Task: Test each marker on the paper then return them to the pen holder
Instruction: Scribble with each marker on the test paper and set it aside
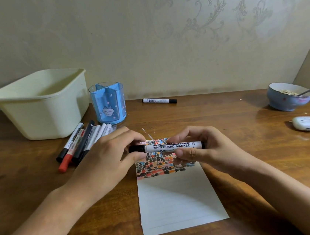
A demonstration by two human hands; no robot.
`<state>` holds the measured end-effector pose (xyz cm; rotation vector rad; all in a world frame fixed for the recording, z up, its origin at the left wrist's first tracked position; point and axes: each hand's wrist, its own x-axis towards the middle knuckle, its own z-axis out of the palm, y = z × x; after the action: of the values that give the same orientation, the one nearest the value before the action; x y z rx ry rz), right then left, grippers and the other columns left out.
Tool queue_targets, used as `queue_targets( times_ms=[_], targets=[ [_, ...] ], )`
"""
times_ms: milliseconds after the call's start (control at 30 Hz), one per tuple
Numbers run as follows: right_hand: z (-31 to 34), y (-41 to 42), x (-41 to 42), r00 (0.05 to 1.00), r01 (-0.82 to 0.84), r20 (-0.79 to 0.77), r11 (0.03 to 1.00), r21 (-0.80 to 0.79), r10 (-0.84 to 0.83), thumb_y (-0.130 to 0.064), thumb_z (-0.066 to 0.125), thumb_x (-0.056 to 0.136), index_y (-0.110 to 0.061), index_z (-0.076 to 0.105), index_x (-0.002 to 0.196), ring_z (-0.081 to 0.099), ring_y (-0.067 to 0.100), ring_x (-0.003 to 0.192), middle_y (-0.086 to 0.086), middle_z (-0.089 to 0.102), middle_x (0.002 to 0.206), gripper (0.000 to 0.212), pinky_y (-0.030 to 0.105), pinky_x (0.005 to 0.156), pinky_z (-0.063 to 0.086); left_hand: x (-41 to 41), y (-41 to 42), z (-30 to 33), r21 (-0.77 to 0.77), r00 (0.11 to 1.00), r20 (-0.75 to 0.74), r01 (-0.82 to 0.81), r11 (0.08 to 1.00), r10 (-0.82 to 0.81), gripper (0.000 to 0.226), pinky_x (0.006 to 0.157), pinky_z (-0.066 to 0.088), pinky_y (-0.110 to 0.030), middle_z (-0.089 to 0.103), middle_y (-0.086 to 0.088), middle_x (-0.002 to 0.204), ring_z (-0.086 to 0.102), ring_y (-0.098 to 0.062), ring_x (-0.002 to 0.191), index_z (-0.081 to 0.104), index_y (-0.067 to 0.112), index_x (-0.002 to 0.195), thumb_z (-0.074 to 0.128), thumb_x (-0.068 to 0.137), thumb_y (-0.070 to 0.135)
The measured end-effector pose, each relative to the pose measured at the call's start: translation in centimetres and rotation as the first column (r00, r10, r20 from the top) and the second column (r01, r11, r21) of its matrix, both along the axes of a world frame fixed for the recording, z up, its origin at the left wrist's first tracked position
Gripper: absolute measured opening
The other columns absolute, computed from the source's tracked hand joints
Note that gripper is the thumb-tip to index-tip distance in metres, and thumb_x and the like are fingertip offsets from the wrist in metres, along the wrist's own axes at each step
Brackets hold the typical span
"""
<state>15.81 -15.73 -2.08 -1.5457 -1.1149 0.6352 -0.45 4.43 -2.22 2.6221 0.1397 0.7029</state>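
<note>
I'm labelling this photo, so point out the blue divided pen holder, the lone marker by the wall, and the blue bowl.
Blue divided plastic pen holder (108,107): head view, front wall.
Lone black-capped white marker (159,100): head view, barrel.
Blue ceramic bowl (284,102): head view, outer side.

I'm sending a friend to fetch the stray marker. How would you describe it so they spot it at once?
Start at the blue pen holder near the wall, beside the cream tub. Look right along the table's back edge: a single black-capped white marker lies flat there. Unlike the bundle of markers in front of the holder, it lies alone.

A cream rectangular plastic tub (40,105) stands far left on the brown wooden table (238,127); a blue ceramic bowl (288,100) with a metal spoon (308,91) and a white earbud case (305,123) sit far right.
</note>
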Motion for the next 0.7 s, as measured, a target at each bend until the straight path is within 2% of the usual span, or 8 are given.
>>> queue_targets(
  times_ms=[133,233,300,367,400,500,700],
  targets=[
    [-0.2,0.0,0.0,0.999,0.005,0.041,1.000,0.000,-0.005,-0.021,0.072,0.083,-0.012,0.068,0.107,0.075,0.028,0.090,0.008,0.076,0.106,0.026,0.054,0.083,0.060,-0.1,0.1,0.2,0.094,0.999,0.015,-0.039,0.995,0.038,0.023,0.064,0.036,-0.015,0.051,0.018,0.088,0.053,0.000,0.081,0.067,0.034,0.101,0.062,0.084,0.049],
    [-0.5,0.1,-0.1,0.998,0.014,0.056,1.000,0.025,-0.015,-0.019,0.071,0.085,-0.014,0.067,0.110,0.075,0.030,0.092,0.006,0.075,0.110,0.026,0.054,0.083,0.060,-0.2,0.1,0.5,0.113,0.999,0.005,-0.042,0.993,0.042,0.029,0.059,0.036,-0.015,0.058,0.019,0.078,0.056,-0.001,0.074,0.068,0.035,0.100,0.052,0.087,0.056],
    [-0.7,0.2,-0.2,0.995,0.032,0.094,0.999,0.036,-0.035,-0.015,0.070,0.087,-0.016,0.067,0.111,0.075,0.030,0.092,0.002,0.074,0.112,0.024,0.050,0.081,0.061,-0.3,-0.2,0.7,0.088,0.999,0.010,-0.044,0.995,0.043,0.026,0.053,0.034,-0.011,0.058,0.026,0.067,0.057,0.003,0.070,0.067,0.033,0.098,0.055,0.086,0.053],
    [-0.7,0.2,-0.4,0.983,0.067,0.172,0.997,0.026,-0.071,-0.010,0.069,0.091,-0.017,0.067,0.114,0.075,0.024,0.087,-0.002,0.075,0.106,0.024,0.045,0.079,0.062,-0.2,-0.3,0.7,0.037,0.999,-0.005,-0.033,0.999,0.033,0.018,0.054,0.039,-0.008,0.055,0.038,0.065,0.057,0.012,0.069,0.064,0.031,0.097,0.062,0.086,0.045],
    [-0.7,0.1,-0.4,0.966,0.086,0.243,0.996,0.014,-0.087,-0.009,0.069,0.092,-0.018,0.067,0.115,0.075,0.021,0.086,-0.004,0.075,0.103,0.025,0.043,0.078,0.062,-0.2,-0.4,0.7,0.025,0.999,-0.022,-0.030,0.999,0.031,0.016,0.054,0.039,-0.008,0.056,0.036,0.064,0.057,0.012,0.069,0.064,0.031,0.098,0.064,0.086,0.042],
    [-0.4,0.2,-0.6,0.889,0.143,0.440,0.990,-0.009,-0.124,-0.015,0.069,0.093,-0.026,0.070,0.117,0.072,0.009,0.092,-0.012,0.075,0.104,0.027,0.037,0.075,0.061,-0.2,-0.2,0.4,-0.012,0.996,-0.076,-0.046,0.999,0.045,0.013,0.057,0.036,-0.013,0.061,0.017,0.060,0.061,0.003,0.068,0.060,0.038,0.098,0.067,0.087,0.041],
    [-0.1,0.4,-1.5,0.873,0.187,0.453,0.982,0.036,-0.182,-0.012,0.072,0.091,-0.023,0.074,0.115,0.073,0.003,0.088,-0.009,0.077,0.099,0.026,0.032,0.076,0.062,-0.1,-0.7,0.4,-0.059,0.992,-0.089,-0.092,0.994,0.087,0.013,0.059,0.047,-0.025,0.065,0.016,0.063,0.063,-0.003,0.065,0.056,0.033,0.085,0.068,0.088,0.036]
  ],
)
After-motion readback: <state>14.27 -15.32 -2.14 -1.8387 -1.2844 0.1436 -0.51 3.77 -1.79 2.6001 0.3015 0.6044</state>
